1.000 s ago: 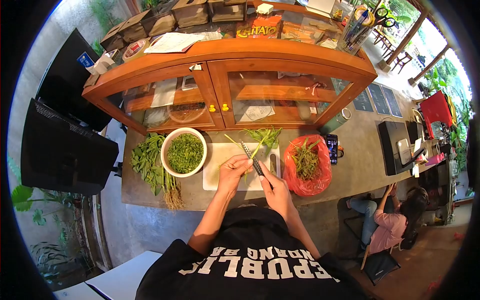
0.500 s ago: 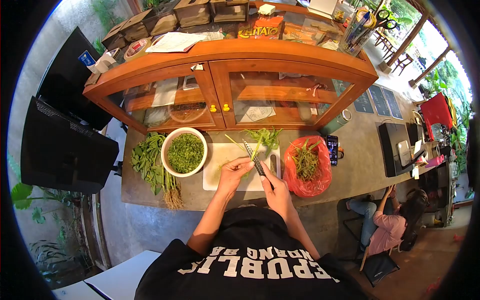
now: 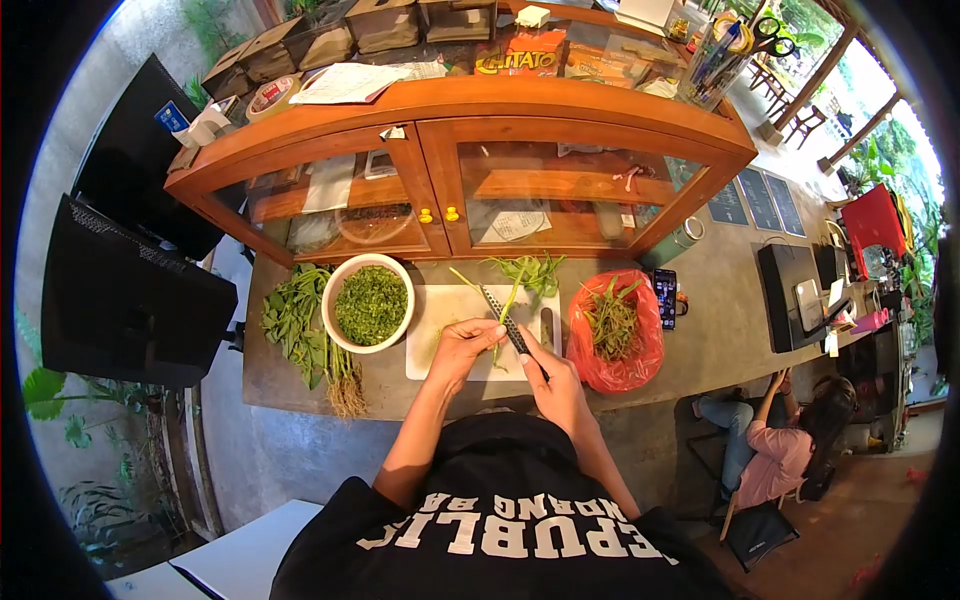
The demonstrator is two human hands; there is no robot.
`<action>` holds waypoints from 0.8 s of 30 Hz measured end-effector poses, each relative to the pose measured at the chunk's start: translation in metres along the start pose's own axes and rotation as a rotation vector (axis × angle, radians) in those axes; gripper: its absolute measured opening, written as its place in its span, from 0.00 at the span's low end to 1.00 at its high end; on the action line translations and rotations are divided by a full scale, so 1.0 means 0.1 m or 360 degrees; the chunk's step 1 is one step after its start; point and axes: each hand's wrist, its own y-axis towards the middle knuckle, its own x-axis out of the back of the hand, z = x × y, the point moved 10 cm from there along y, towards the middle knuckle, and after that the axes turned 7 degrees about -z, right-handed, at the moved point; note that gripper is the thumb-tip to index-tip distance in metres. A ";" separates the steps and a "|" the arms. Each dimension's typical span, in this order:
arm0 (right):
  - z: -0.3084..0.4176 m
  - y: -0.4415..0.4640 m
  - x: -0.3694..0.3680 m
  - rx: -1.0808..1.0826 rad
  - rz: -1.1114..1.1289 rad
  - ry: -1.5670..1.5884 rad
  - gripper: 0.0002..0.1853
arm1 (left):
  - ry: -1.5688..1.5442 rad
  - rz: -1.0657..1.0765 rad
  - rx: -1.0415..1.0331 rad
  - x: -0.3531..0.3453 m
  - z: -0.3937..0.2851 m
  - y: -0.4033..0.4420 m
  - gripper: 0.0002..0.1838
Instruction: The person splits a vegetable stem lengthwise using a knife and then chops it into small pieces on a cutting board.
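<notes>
My left hand [image 3: 463, 352] pinches a green leafy stem [image 3: 511, 296] over the white cutting board [image 3: 425, 323]. My right hand [image 3: 553, 382] is closed round a dark knife with a row of spots [image 3: 513, 330], its blade pointing up and left against the stem. Leaves [image 3: 540, 272] lie at the board's top edge. On the left a white bowl [image 3: 332, 338] holds chopped greens [image 3: 371, 306]. Beside it lies a bunch of leafy greens with roots [image 3: 297, 322]. To the right, a red plastic bag [image 3: 590, 371] holds trimmed stems and scraps [image 3: 614, 322].
A wooden cabinet with glass doors [image 3: 580, 110] stands behind the board. Right of the bag are a phone [image 3: 663, 299] and a green bottle [image 3: 680, 238]. A person in pink [image 3: 775, 460] sits at the lower right. Black monitors [image 3: 130, 295] stand at the left.
The stem in my left hand has tilted slightly beside the blade, and its lower end now hangs lower over the board. Both hands stay in nearly the same place.
</notes>
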 end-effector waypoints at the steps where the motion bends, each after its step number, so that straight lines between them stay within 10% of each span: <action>1: -0.03 0.00 -0.01 -0.0043 0.0034 -0.0004 0.23 | -0.0057 -0.0012 -0.0034 0.01 0.00 0.02 0.08; 24: -0.15 -0.08 -0.07 -0.0135 0.0094 0.0011 0.24 | -0.0088 -0.0099 -0.0226 0.02 -0.02 0.08 0.07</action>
